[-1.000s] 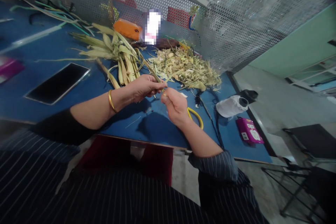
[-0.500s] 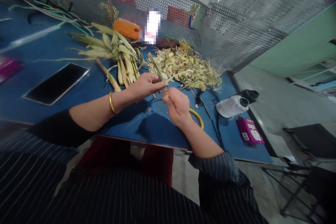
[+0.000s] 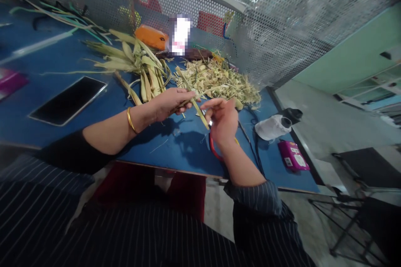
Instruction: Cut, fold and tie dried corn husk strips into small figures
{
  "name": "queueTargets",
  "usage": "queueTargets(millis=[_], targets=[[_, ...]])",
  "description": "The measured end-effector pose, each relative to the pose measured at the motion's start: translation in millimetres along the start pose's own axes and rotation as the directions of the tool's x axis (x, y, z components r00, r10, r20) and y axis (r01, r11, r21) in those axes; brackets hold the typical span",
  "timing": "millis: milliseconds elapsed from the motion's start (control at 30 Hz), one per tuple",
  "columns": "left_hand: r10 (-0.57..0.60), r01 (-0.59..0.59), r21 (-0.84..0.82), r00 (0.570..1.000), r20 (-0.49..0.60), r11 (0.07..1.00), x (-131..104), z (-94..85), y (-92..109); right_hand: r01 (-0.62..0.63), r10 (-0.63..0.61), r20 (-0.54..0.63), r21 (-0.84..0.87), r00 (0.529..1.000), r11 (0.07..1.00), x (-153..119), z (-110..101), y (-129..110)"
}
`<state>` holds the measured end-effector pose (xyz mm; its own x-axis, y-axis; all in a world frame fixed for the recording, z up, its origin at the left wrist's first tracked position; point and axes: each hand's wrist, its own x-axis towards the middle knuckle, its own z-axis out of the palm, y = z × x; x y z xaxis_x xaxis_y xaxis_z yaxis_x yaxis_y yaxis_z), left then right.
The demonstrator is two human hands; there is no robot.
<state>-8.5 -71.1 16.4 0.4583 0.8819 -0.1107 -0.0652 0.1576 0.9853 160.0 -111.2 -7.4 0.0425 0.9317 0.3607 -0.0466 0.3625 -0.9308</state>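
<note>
A thin green stalk is pinched in the left hand at mid-frame, just above the blue surface. The right hand is held half open beside it, fingers loose, with red-handled scissors hooked on it. Trimmings are heaped just behind, cut stalks to their left.

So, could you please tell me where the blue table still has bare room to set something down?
Bare blue table lies along the near edge under the left hand, and between the phone and the leaf bundle. The far side is crowded by the trimmings pile; cables and a magenta box fill the right.
</note>
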Motion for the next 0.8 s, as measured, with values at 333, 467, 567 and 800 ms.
queueTargets(millis=[333, 467, 567, 800], targets=[[-0.061, 0.032, 0.165, 0.983, 0.172, 0.986, -4.5, 3.2, -9.5, -0.309, 0.309, 0.031, 0.196, 0.951, 0.931, 12.7, -3.9, 10.2], [-0.022, -0.005, 0.183, 0.988, 0.150, 0.983, -4.9, 7.7, -14.7, -0.255, 0.257, -0.012, 0.098, 0.966, 0.962, 13.6, -2.9, 13.3], [-0.008, -0.022, 0.183, 0.987, 0.158, 0.983, -5.3, 12.1, -16.9, -0.280, 0.287, -0.066, 0.098, 0.956, 0.955, 15.4, -1.4, 16.4], [0.025, -0.050, 0.146, 0.986, 0.167, 0.988, -6.8, 16.2, -18.7, -0.281, 0.295, -0.138, 0.113, 0.946, 0.953, 15.4, 1.0, 14.7]])
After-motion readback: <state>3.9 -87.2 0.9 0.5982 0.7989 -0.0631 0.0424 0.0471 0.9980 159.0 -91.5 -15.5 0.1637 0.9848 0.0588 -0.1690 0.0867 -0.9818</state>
